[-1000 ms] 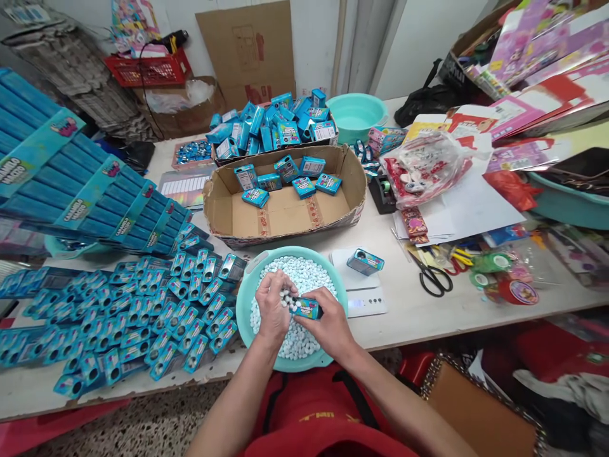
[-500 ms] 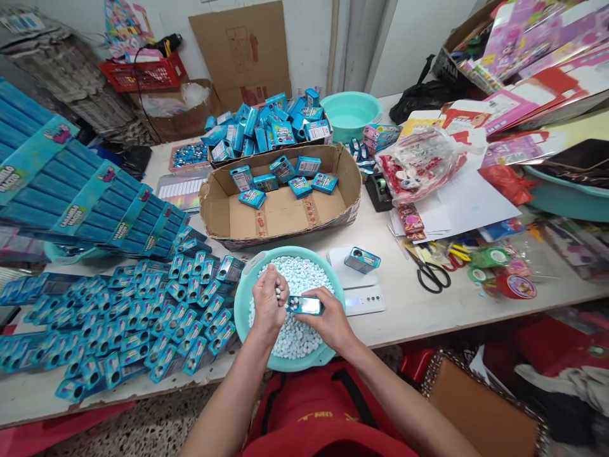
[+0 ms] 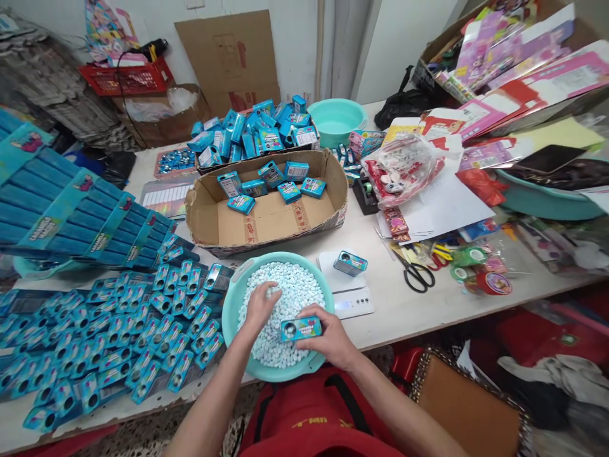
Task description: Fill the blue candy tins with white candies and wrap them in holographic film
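Your right hand (image 3: 328, 335) is closed around the right end of a blue box (image 3: 304, 329), over the near right part of the basin. Your left hand (image 3: 261, 306), apart from it, is down at the white candies (image 3: 304, 285) with fingers curled; you cannot tell from here how many, if any, are in its grasp. The relation that matters: the box lies to the right of your left hand and a little nearer your body, its long axis running roughly left to right, and the round hole at its left end is the part closest to your left hand. Around both is the turquoise basin (image 3: 230, 317) at the desk's (image 3: 385, 320) front edge. Just right of it, a second box (image 3: 351, 263) rests on the scale (image 3: 356, 304); to the left stand many holed boxes (image 3: 164, 336), and beyond the basin sits a cardboard tray (image 3: 223, 225).
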{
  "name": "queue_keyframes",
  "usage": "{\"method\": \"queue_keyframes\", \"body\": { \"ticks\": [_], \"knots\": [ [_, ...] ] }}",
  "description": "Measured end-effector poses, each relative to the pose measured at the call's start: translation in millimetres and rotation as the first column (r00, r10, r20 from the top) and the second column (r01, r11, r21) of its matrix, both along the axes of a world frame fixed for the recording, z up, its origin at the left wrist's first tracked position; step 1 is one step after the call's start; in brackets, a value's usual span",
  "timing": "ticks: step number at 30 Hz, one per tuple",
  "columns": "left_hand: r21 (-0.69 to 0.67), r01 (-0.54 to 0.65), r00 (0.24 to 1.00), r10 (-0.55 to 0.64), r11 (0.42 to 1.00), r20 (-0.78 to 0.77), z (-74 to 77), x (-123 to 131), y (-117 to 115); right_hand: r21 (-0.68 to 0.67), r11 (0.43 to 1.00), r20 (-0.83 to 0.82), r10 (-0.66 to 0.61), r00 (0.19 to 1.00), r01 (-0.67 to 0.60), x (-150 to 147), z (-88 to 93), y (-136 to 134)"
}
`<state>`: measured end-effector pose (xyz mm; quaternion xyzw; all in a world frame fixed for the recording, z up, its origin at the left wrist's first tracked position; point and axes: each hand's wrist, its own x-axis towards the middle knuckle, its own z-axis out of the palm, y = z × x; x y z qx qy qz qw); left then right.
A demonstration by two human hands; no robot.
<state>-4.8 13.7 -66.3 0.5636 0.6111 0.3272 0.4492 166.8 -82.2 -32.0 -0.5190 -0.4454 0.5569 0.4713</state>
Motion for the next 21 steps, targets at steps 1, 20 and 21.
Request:
{"method": "queue_keyframes", "body": {
  "ticks": [1,20,21],
  "knots": [
    [0.045,0.080,0.990,-0.075,0.996,-0.120,-8.8,-1.4,1.0,0.005,1.000,-0.016,0.013,1.000,-0.013,5.4,3.4,-4.3],
    [0.180,0.646,0.763,-0.618,0.742,-0.188,-23.0,176.7,61.2,-0.019,0.517,0.274,-0.820,0.502,0.856,177.3,-62.5,-13.1],
    [0.182,0.600,0.799,-0.577,0.779,-0.167,-20.3,172.4,60.8,-0.014,0.542,0.259,-0.810,0.526,0.841,171.7,-62.7,-7.1]
  ]
}}
